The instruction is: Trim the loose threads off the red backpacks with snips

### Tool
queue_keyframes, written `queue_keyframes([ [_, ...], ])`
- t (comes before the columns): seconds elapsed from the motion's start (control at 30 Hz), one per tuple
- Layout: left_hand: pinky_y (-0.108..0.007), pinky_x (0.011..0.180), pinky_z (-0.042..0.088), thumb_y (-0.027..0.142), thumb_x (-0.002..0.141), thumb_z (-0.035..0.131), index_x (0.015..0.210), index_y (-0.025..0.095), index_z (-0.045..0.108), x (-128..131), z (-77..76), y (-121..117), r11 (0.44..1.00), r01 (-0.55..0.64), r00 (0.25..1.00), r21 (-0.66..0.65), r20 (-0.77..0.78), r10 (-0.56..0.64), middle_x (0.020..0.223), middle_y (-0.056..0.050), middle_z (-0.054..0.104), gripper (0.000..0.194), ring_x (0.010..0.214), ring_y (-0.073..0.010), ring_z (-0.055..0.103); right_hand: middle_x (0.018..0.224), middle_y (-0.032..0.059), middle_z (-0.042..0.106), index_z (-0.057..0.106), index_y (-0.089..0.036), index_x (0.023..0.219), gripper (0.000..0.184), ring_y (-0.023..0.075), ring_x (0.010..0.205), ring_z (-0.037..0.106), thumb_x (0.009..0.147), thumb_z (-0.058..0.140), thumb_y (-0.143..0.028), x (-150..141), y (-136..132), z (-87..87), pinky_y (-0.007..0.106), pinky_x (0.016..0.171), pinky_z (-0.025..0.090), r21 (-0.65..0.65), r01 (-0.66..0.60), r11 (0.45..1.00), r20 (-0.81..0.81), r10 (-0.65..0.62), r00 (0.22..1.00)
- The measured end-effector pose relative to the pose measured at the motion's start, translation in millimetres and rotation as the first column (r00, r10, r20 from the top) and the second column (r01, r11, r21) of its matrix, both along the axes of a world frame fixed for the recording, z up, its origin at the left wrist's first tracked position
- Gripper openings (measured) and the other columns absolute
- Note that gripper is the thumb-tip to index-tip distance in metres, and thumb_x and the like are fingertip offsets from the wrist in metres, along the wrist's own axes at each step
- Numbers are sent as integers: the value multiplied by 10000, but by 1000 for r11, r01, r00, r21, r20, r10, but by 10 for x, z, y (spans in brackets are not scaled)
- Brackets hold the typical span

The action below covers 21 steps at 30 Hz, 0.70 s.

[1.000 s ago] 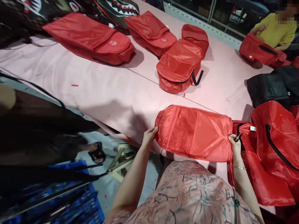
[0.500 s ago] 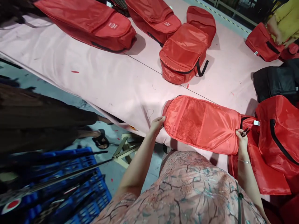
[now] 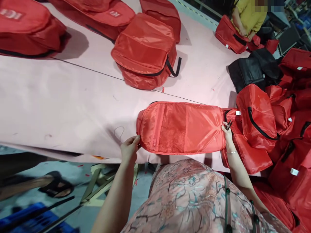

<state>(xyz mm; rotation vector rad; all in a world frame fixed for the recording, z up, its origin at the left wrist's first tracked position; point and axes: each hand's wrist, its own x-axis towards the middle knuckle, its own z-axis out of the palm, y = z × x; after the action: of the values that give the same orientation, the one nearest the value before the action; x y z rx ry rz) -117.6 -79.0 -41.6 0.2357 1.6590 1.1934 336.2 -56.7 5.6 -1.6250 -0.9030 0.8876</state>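
Note:
A red backpack (image 3: pixel 204 127) lies opened out in front of me at the table's near edge, its inner panel with a mesh pocket (image 3: pixel 172 129) facing up. My left hand (image 3: pixel 129 149) pinches the rim at its rounded left end; a small dark piece shows by the fingertips. At the opposite end, my right hand (image 3: pixel 227 135) grips the panel's edge, thumb on top. Small dark thread snips (image 3: pixel 228 125) stick out of that same hand. Part of the backpack's body lies to the right, beyond my right hand.
Another red backpack (image 3: pixel 145 48) stands across the pink-covered table (image 3: pixel 80 97), with more at the far left. Black bags (image 3: pixel 247 72) and a heap of red bags (image 3: pixel 289 161) are on the right. A person in yellow (image 3: pixel 251 16) handles a red bag at the back.
My view has turned to the right, so table and bags appear further left and more of the red heap shows. Both hands keep their hold on the backpack's ends.

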Motion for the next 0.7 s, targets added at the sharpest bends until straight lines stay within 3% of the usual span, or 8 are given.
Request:
queue_keyframes([
  [0.23,-196,551,435,205,667,607,734,107,577,32,46,57,999,-17,999,-36,-29,16,547,53,540,122,526,-63,474,1028,45,589,589,-183,997,452,164,911,533,631,684,-430,2,-20,-49,325,888,402,32,26,999,-75,-24,997],
  [0.43,-179,531,417,192,650,613,720,114,581,46,116,113,998,-31,999,-54,-45,29,540,54,532,110,525,-63,469,917,32,609,598,-186,949,445,170,870,532,592,716,-424,-72,-101,15,323,848,417,25,70,997,-101,-67,993],
  [0.57,-184,527,405,215,643,604,734,124,594,23,75,152,998,-14,997,-64,-83,9,533,55,527,129,518,-69,463,917,20,609,591,-203,947,442,165,831,553,586,724,-420,-122,-209,48,326,825,438,9,92,996,-171,-89,981],
  [0.63,-224,551,427,238,654,593,758,126,604,-1,40,166,996,23,985,-84,-166,-36,542,39,534,153,538,-97,479,925,19,611,587,-207,956,435,163,825,561,600,715,-422,-113,-230,53,322,815,447,-1,76,997,-180,-75,981],
  [0.7,-316,654,473,256,678,571,865,126,627,-3,39,192,990,104,904,-92,-405,-133,660,-18,604,235,650,-163,545,914,24,613,589,-194,926,407,159,813,562,608,705,-421,-79,-193,55,314,806,450,-1,72,997,-157,-72,985],
])
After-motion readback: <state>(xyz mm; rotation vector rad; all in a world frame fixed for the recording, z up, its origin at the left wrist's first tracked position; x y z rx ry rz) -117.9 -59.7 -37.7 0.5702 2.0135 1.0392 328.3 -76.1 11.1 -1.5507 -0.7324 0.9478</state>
